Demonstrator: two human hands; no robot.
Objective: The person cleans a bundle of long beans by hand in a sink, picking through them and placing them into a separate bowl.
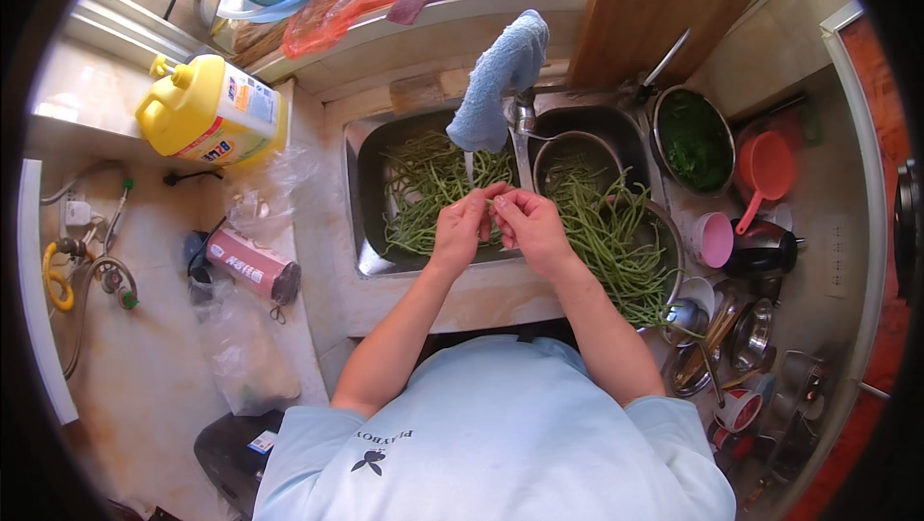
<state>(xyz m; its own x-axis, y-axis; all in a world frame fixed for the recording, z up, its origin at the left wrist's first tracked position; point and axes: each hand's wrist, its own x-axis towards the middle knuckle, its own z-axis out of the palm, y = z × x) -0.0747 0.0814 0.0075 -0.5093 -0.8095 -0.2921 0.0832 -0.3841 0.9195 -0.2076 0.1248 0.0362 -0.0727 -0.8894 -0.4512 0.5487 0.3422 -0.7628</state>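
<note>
My left hand (pixel 460 224) and my right hand (pixel 535 224) meet over the front of a double-basin steel sink (pixel 374 263). Their fingertips pinch a short green piece of long bean (pixel 491 201), mostly hidden by the fingers. Below and behind my left hand, many long green beans (pixel 419 178) lie in the left basin. Water (pixel 469 169) runs into that basin from a faucet (pixel 525 117) wrapped in a blue cloth (pixel 498 81). Beside my right hand, another heap of long beans (pixel 610 250) fills a round metal pan (pixel 677 247) and spills over its front edge.
A pot (pixel 577 142) sits in the right basin. Beyond it are a pot of leafy greens (pixel 693 138), a red ladle (pixel 766 167) and a pink cup (pixel 713 239). A wooden board (pixel 657 9) leans behind. At left stand a yellow pump jug (pixel 216 110) and a noodle packet (pixel 253 265).
</note>
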